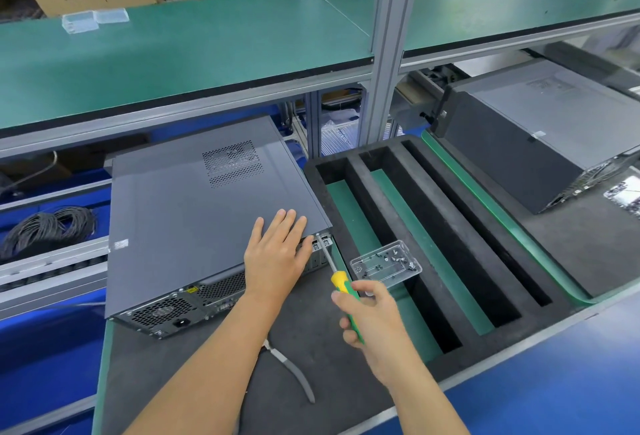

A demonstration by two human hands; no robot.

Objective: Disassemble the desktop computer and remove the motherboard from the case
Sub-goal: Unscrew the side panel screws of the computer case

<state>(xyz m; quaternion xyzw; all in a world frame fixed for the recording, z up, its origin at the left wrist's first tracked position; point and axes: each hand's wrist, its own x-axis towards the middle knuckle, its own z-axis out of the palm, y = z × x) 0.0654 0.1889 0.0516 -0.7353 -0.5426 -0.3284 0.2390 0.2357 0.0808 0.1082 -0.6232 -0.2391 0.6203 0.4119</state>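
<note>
A dark grey desktop computer case (194,213) lies on its side on the black mat, its rear panel with fan grille and power socket facing me. My left hand (277,254) rests flat on the side panel near its right rear corner, fingers straight. My right hand (370,320) grips a screwdriver (341,287) with a yellow and green handle. The shaft points up-left and its tip sits at the top right corner of the rear panel. The motherboard is hidden inside the shut case.
A clear plastic tray (386,263) with several small screws lies on the black foam rack (433,226) to the right. Pliers (294,370) lie on the mat between my forearms. A second computer case (540,136) stands at the far right. Coiled black cable (48,226) lies at left.
</note>
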